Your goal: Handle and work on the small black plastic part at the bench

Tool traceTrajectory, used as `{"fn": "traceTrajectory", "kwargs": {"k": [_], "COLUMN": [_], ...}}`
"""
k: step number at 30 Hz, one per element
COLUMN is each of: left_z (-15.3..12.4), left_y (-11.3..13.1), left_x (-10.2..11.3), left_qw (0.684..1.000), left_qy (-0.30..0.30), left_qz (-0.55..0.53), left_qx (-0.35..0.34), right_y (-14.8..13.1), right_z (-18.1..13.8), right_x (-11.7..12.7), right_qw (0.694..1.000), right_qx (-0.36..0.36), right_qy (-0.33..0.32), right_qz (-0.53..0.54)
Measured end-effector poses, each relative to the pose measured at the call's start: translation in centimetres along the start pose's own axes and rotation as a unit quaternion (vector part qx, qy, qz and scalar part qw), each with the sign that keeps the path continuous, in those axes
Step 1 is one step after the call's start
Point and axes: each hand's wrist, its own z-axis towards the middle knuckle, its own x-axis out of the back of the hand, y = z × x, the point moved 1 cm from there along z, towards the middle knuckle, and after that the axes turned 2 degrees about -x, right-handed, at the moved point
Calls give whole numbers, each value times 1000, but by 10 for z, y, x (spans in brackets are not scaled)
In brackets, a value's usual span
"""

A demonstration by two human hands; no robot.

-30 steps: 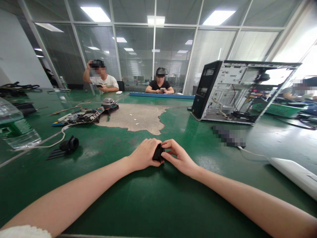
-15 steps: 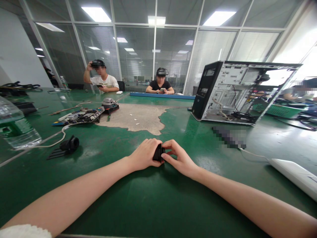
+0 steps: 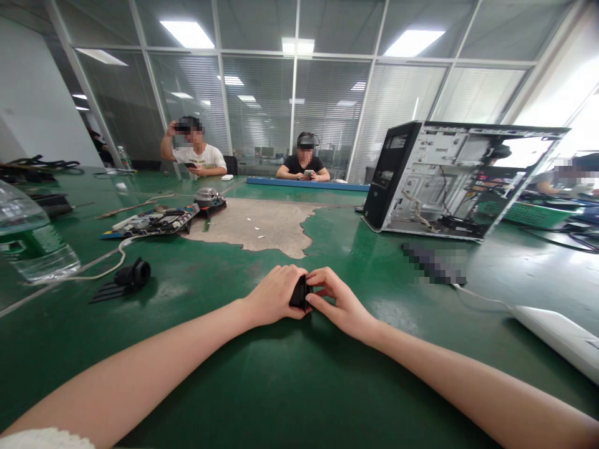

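Observation:
A small black block-like part (image 3: 298, 293) is held between my two hands, just above or on the green table; whether it touches the surface I cannot tell. My left hand (image 3: 277, 292) wraps around its left side, thumb below and fingers over the top. From the right, my right hand (image 3: 337, 299) pinches its edge with thumb and fingertips. The fingers cover much of the part, so its exact kind is unclear. To the left on the table lies a black plastic piece (image 3: 133, 274) with a round opening and flat slats.
Left stand a water bottle (image 3: 35, 240) and a circuit board (image 3: 154, 221) beside a heatsink fan (image 3: 209, 198). An open computer case (image 3: 421, 181) stands right, near a dark blurred object (image 3: 433, 263) and a white device (image 3: 556, 333). Two people sit opposite; another sits far right.
The view has tilted slightly, so the scene sits a little lower. Both hands keep their grip on the black part, with barely any movement of the fingers.

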Motion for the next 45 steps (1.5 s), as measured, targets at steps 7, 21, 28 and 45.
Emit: {"fn": "traceTrajectory", "kwargs": {"k": [7,21,28,45], "left_z": [0,0,1,1], "left_y": [1,2,1,2], "left_x": [1,2,1,1], "left_qw": [1000,1000,1000,1000], "left_qy": [-6,-3,-5,0], "left_qz": [3,-1,5,-12], "left_qx": [3,3,0,4], "right_y": [-1,0,-4,-4], "right_z": [0,0,-2,-2], "right_x": [0,0,2,3], "right_qw": [994,993,1000,999], "right_qx": [-81,-95,12,18], "right_qy": [-61,-49,-5,7], "right_qz": [48,56,-18,-33]}}
